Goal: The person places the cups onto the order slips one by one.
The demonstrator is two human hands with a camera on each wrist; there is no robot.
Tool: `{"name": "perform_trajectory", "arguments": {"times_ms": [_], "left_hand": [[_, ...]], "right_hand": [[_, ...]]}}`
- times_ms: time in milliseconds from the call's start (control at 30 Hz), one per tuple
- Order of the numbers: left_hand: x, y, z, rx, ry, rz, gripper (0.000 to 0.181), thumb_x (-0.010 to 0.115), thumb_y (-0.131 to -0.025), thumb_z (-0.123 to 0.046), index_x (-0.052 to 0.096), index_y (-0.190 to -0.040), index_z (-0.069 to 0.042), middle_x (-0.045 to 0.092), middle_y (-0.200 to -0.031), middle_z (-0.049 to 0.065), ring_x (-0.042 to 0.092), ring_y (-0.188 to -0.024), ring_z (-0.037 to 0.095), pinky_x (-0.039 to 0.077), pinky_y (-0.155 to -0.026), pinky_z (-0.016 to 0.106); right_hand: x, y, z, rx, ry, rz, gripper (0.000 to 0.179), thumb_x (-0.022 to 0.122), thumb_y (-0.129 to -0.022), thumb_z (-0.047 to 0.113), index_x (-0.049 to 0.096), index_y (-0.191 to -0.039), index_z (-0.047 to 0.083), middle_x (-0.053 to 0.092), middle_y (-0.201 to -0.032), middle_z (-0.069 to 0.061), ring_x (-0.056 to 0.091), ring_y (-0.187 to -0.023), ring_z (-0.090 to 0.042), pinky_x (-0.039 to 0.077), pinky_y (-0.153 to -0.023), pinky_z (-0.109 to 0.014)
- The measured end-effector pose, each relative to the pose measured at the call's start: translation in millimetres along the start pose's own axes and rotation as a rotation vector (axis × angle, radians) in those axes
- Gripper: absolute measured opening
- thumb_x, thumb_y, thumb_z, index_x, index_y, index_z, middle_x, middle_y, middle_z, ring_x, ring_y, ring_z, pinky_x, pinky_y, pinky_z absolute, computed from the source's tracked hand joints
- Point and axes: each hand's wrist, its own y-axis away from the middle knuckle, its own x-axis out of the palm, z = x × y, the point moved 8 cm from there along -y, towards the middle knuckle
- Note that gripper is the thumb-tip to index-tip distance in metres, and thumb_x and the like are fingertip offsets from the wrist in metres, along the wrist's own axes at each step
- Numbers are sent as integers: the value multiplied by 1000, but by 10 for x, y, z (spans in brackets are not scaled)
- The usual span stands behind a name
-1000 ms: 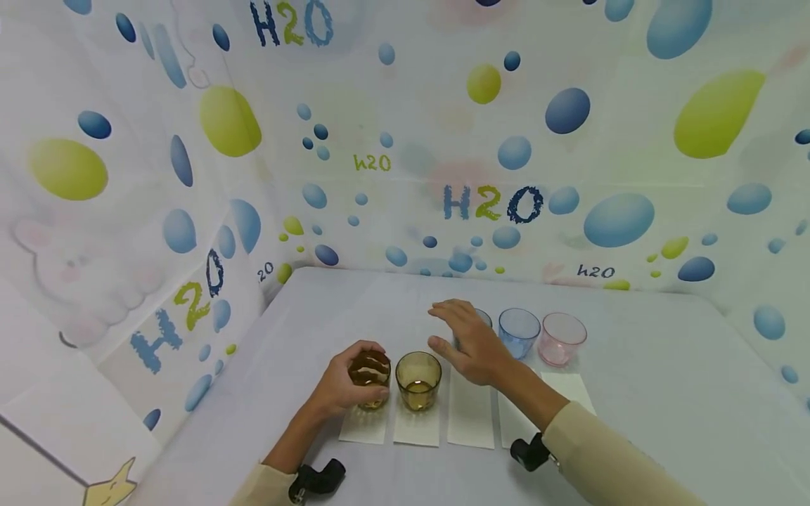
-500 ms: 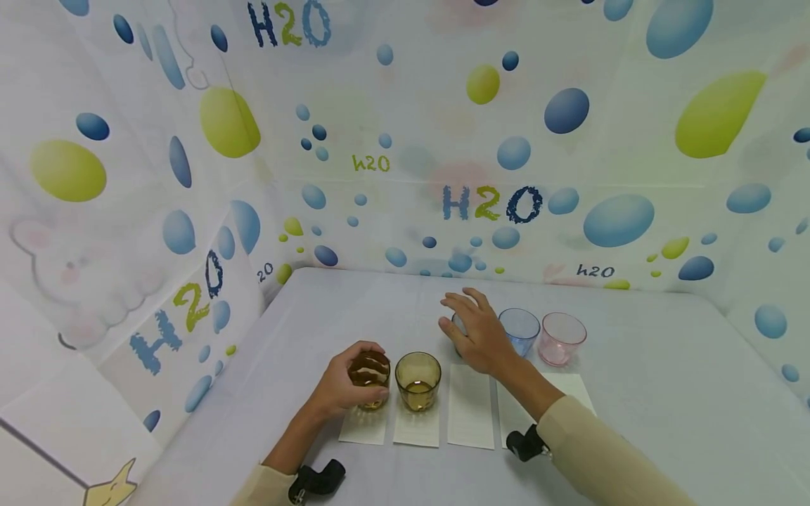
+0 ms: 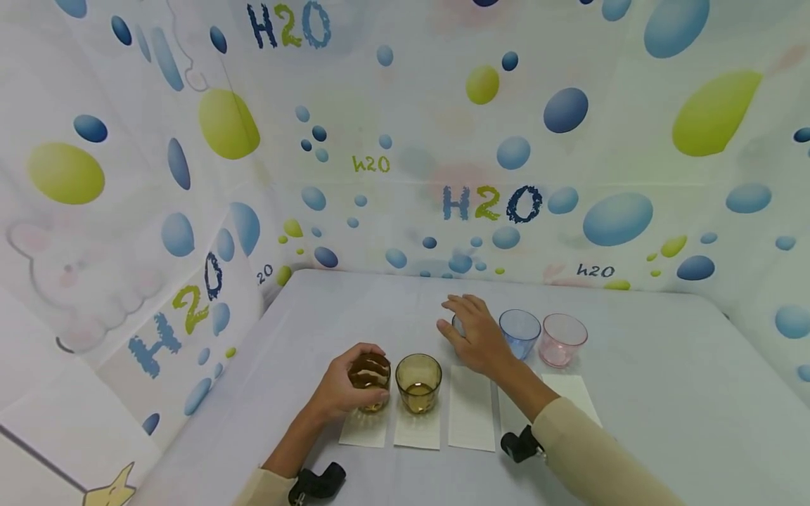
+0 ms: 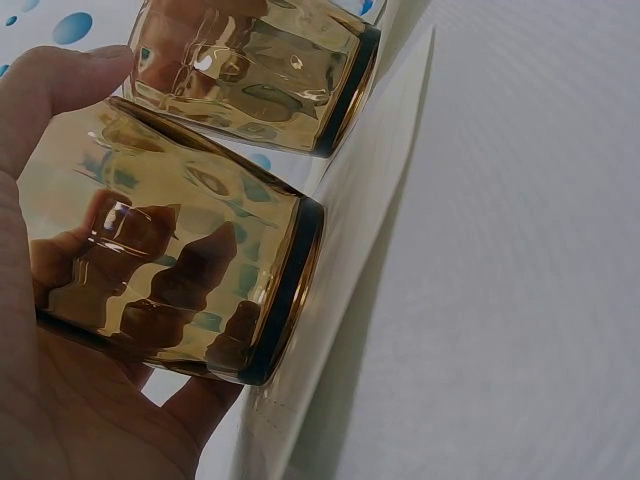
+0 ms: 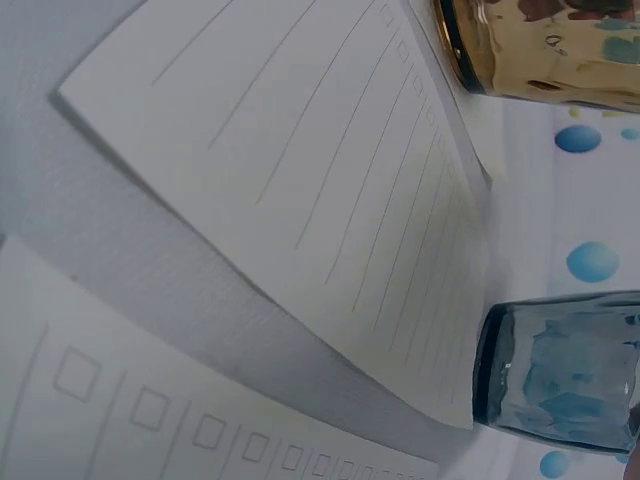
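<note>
A white table (image 3: 664, 393) carries five pale paper slips (image 3: 471, 414), set side by side with narrow gaps. Just beyond them, in a row, stand a grey-blue glass (image 5: 560, 370) on the left, a blue glass (image 3: 520, 336), and a pink glass (image 3: 563, 342) on the right.

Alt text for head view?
The left hand grips an amber glass next to a second amber glass; the right hand is by a partly hidden glass, left of a blue glass and a pink glass. Paper strips lie on the table.

A dotted backdrop (image 3: 418, 91), lettered H2O, rises beyond the white table (image 3: 671, 372); at left, a faint bear drawing (image 3: 79, 288).
</note>
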Motion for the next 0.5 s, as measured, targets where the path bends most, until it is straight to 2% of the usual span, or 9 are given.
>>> {"name": "perform_trajectory", "arguments": {"times_ms": [333, 500], "left_hand": [[-27, 43, -4, -1, 19, 17, 64, 86, -75, -13, 57, -131, -1, 64, -122, 12, 65, -108, 30, 55, -91, 38], [-50, 59, -2, 11, 28, 30, 64, 86, -76, -13, 57, -131, -2, 64, -121, 13, 65, -107, 32, 55, -90, 40]], "right_hand": [[35, -8, -30, 70, 97, -39, 41, 56, -103, 32, 64, -130, 2, 59, -142, -17, 45, -138, -40, 37, -112, -57], [53, 21, -12, 67, 109, -66, 34, 52, -103, 19, 65, -129, 1, 61, -138, -17, 51, -133, -38, 39, -111, -55]]}}
